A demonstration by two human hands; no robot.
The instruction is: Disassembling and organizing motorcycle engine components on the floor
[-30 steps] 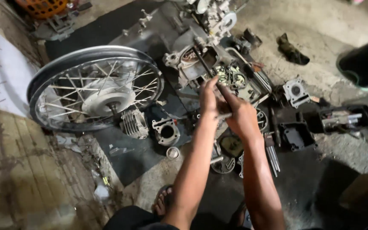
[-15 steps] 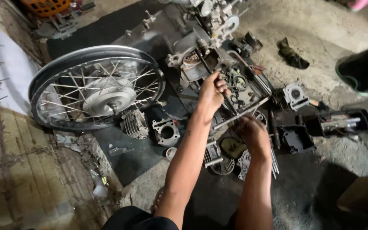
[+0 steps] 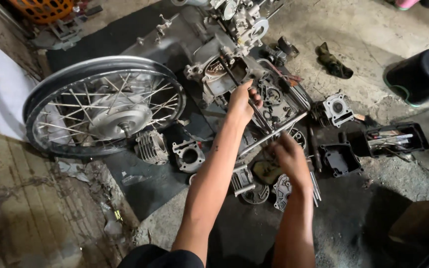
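Both bare forearms reach up from the bottom of the frame, the left hand [image 3: 243, 103] curled shut at centre, the right hand [image 3: 288, 158] closed just below it.

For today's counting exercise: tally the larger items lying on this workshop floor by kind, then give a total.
Spoked metal wheel: 1
Finned grey metal cylinders: 2
Upturned black plastic bucket: 1
Open black plastic boxes: 2
Crumpled dark rag: 1
Total: 7

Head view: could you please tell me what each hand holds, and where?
The left hand grips a thin dark metal rod at mid-length. The right hand touches the long silver metal bar's lower end; grip unclear.
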